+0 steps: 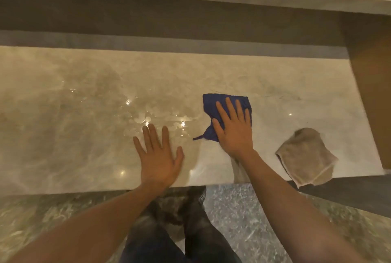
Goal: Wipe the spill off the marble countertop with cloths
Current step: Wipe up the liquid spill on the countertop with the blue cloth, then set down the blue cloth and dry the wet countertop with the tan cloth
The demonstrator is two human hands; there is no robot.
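Head view is filled mostly by the marble countertop, a long pale slab bounded by a dark raised ledge along its far side, a brown panel at its right end and a free near edge over the speckled floor. Most of the job is judged to be left: the spill is seen as a wide glistening sheet with beaded patches across the middle of the slab, to the left of the cloths, and no clearly dried track can be made out. Ample bare marble is left open to the left and far side for long strokes, while room to the right is cut short by the panel. A beige cloth is lying crumpled near the right end, well apart from the wet patch, with one corner hung over the near edge, so a nudge could probably drop it. A blue cloth is spread just right of the spill and pressed flat under the right hand, fingers splayed, not clenched. The left hand is laid flat and empty on the marble, fingers apart, its fingertips at the near fringe of the wet area
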